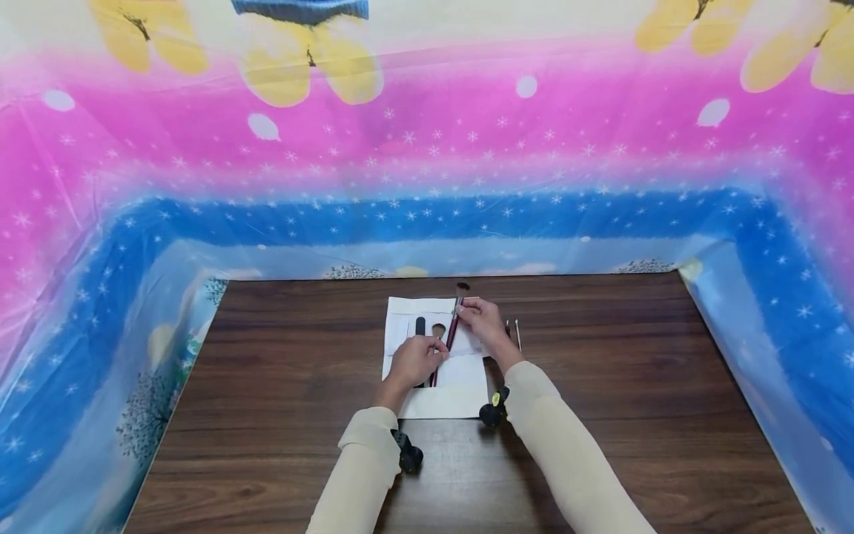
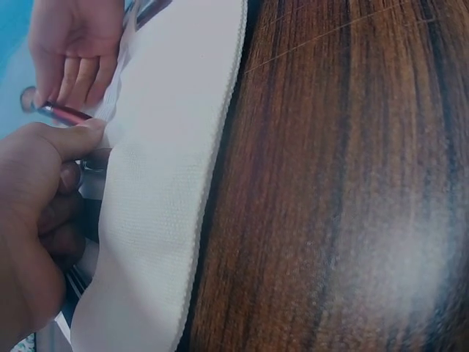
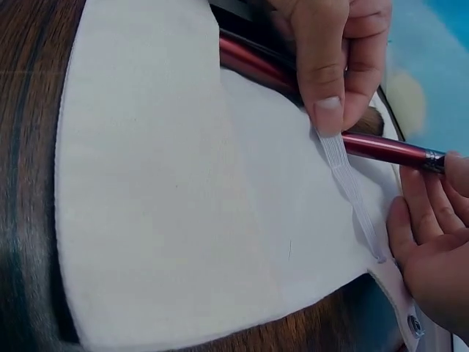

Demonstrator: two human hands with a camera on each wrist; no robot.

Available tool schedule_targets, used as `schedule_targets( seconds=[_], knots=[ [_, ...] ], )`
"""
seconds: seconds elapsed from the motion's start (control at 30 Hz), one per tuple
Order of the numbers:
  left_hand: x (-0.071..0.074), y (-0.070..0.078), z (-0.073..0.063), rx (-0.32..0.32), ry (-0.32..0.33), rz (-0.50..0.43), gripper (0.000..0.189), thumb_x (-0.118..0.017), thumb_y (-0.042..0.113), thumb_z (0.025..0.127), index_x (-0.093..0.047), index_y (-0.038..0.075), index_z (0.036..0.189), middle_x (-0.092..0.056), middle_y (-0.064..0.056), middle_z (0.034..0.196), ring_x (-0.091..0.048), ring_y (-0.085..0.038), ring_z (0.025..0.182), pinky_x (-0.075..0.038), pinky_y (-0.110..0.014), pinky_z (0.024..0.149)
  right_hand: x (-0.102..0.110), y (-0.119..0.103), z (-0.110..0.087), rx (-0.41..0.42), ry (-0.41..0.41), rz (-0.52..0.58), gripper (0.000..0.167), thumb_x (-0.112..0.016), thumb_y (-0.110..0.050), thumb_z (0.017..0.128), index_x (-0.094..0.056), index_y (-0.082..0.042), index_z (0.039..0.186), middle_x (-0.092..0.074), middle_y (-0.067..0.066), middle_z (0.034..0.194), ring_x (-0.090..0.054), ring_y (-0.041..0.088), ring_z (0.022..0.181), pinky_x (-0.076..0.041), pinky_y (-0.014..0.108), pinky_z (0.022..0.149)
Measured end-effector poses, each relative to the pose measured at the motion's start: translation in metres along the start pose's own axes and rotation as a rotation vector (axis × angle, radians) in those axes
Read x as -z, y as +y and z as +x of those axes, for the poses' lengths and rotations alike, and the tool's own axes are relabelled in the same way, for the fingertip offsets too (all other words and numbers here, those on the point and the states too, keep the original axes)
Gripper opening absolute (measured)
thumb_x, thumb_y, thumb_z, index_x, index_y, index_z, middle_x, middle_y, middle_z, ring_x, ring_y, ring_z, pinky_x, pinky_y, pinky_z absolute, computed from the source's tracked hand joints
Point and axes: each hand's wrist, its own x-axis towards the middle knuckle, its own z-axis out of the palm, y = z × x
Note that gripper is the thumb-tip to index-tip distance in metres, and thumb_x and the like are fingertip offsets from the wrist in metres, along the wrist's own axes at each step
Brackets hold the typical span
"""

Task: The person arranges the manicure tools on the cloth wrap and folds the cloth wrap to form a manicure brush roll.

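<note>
A white cloth brush roll (image 1: 443,404) lies spread on the table. My right hand (image 1: 485,324) pinches a makeup brush with a dark red handle (image 1: 454,331), bristles pointing away and handle slanting down to the roll. My left hand (image 1: 415,361) pinches a white elastic band (image 3: 350,183) of the roll between thumb and fingers. In the right wrist view, the brush's handle end is hidden behind the left fingertips and band. A second makeup brush (image 1: 438,331) and a black, round-ended object (image 1: 420,325) lie on the roll, partly covered by my left hand.
Two slim sticks, one pale (image 1: 517,335) and one dark (image 1: 508,328), lie right of the roll. A snap tab (image 3: 415,325) hangs at the roll's edge. The brown wooden table (image 1: 280,415) ends at a patterned cloth (image 1: 454,215) behind and at both sides.
</note>
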Motion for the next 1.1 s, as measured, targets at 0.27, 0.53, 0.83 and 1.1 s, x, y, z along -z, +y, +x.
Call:
schedule_targets(
  seconds=[0.27, 0.53, 0.83, 1.1],
  knots=[
    [-0.002, -0.002, -0.002, 0.027, -0.010, -0.033, 0.012, -0.067, 0.018, 0.096, -0.078, 0.014, 0.094, -0.045, 0.008, 0.056, -0.040, -0.009, 0.051, -0.034, -0.026, 0.052, 0.003, 0.003, 0.001, 0.007, -0.048, -0.149, 0.029, -0.062, -0.011, 0.100, -0.067, 0.007, 0.123, -0.070, 0.024, 0.122, -0.064, 0.005, 0.086, -0.051, 0.019, 0.077],
    [-0.003, -0.001, -0.001, 0.025, -0.003, -0.049, 0.013, -0.065, 0.018, 0.097, -0.077, 0.014, 0.093, -0.043, 0.009, 0.056, -0.039, -0.010, 0.051, -0.033, -0.026, 0.052, 0.011, -0.009, -0.001, -0.046, -0.138, -0.300, 0.031, -0.064, -0.016, 0.100, -0.068, 0.004, 0.123, -0.070, 0.022, 0.120, -0.069, 0.008, 0.084, -0.055, 0.024, 0.077],
    [-0.002, 0.001, 0.004, 0.046, 0.008, -0.045, 0.012, -0.067, 0.021, 0.098, -0.076, 0.015, 0.092, -0.044, 0.008, 0.057, -0.041, -0.011, 0.054, -0.034, -0.027, 0.056, 0.014, -0.019, -0.001, -0.088, -0.203, -0.500, 0.026, -0.066, -0.022, 0.097, -0.076, -0.001, 0.108, -0.075, 0.010, 0.095, -0.062, 0.009, 0.066, -0.047, 0.024, 0.063],
    [0.000, 0.002, 0.001, 0.071, -0.001, -0.062, 0.014, -0.065, 0.021, 0.099, -0.075, 0.016, 0.092, -0.043, 0.008, 0.056, -0.040, -0.011, 0.052, -0.033, -0.027, 0.054, 0.013, -0.017, -0.007, -0.104, -0.281, -0.497, 0.021, -0.067, -0.018, 0.097, -0.076, 0.000, 0.098, -0.069, 0.004, 0.086, -0.058, 0.012, 0.065, -0.047, 0.025, 0.062]
  ],
)
